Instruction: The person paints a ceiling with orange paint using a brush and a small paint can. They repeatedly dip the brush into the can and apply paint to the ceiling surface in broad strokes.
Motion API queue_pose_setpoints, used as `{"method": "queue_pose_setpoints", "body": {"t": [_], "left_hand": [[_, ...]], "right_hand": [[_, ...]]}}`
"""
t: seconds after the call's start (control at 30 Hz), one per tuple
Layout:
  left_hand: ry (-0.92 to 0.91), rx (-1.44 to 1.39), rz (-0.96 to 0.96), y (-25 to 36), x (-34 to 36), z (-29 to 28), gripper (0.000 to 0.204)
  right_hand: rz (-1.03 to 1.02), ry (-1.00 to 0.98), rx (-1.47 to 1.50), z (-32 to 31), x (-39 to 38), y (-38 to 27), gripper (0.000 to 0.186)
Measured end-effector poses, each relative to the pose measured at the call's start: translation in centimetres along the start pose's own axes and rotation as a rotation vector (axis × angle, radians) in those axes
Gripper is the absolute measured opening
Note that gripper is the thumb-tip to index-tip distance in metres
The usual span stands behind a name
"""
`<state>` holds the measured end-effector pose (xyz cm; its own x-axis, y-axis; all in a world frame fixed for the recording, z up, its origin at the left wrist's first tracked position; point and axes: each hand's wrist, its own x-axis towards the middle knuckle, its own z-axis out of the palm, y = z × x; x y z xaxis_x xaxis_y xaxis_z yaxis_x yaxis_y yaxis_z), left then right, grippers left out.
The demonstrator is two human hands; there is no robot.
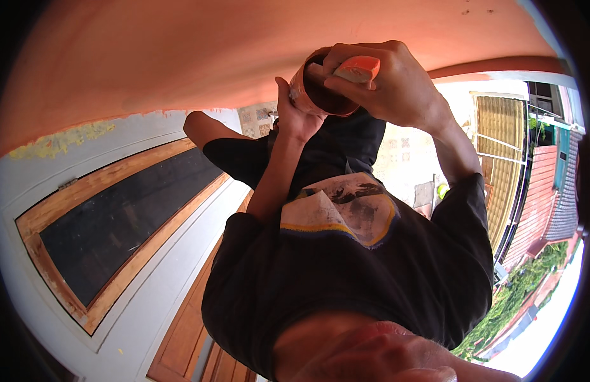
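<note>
All along the top, saw smooth, matte orange wall [180, 57]; at left, a dark pane [129, 219] in a grainy wood frame [107, 180]. Cradled a round, hollow reddish pot [300, 94] in the left hand [297, 119], before the wall; with the right hand [397, 79], gripped a blunt, orange-coated handle [360, 65] over the pot.

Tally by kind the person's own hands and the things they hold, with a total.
Hands: 2 (left hand, right hand)
Containers: 1 (round container in the left hand)
Tools: 1 (orange-ended tool in the right hand; its exact type is unclear)
Total: 4
</note>
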<state>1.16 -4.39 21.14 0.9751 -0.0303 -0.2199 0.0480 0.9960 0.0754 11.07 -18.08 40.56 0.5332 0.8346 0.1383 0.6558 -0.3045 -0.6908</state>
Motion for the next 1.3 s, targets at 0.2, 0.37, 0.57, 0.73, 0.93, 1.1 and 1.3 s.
{"method": "queue_pose_setpoints", "body": {"t": [0.2,0.37,0.57,0.73,0.93,1.1,1.3], "left_hand": [[0.026,0.092,0.033,0.0,-0.2,1.8,0.079],[0.056,0.127,0.065,0.0,-0.1,2.8,0.071],[0.051,0.186,0.14,-0.2,0.1,3.4,0.068],[0.053,0.221,0.192,-0.4,0.1,4.2,0.065],[0.072,0.234,0.218,-0.5,0.3,4.2,0.063],[0.057,0.227,0.233,-0.6,0.4,3.9,0.063],[0.059,0.219,0.252,-0.5,0.4,3.6,0.062]], "right_hand": [[-0.262,0.129,-0.074,-2.6,-1.1,-0.3,0.017],[-0.383,0.072,-0.193,-4.3,-1.2,-0.7,0.022],[-0.406,0.249,-0.255,-3.7,-1.4,-1.0,0.024],[-0.425,0.343,-0.286,-3.1,-1.3,-1.2,0.022],[-0.419,0.401,-0.314,-3.3,-1.4,-1.9,0.02],[-0.342,0.422,-0.259,-3.4,-1.6,-2.4,0.017],[-0.247,0.422,-0.085,-3.5,-2.0,-2.3,0.014]]}}
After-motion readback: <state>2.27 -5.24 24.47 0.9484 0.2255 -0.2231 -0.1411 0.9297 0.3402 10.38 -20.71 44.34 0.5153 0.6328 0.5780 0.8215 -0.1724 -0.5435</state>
